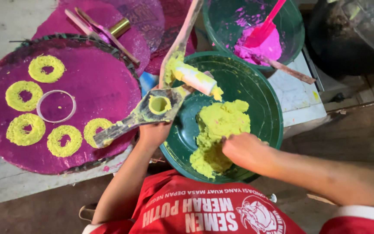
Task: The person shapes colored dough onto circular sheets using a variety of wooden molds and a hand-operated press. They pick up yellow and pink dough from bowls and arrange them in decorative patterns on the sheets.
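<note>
Inside the green basin (262, 93), yellow dough (217, 134) under right hand (243, 149), fingers buried, grip unclear; left hand (152, 132) clasping wooden mould (146, 113).

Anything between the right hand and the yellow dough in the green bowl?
Nothing visible. The right hand is already in the green bowl, on the yellow dough. The left hand holds the wooden press off to the side.

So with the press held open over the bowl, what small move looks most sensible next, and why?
Probably lift a lump of yellow dough with the right hand and pack it into the press cup. The left hand holds the wooden press with its plunger swung clear, and the right hand's fingers are already in the dough in the green bowl.
</note>
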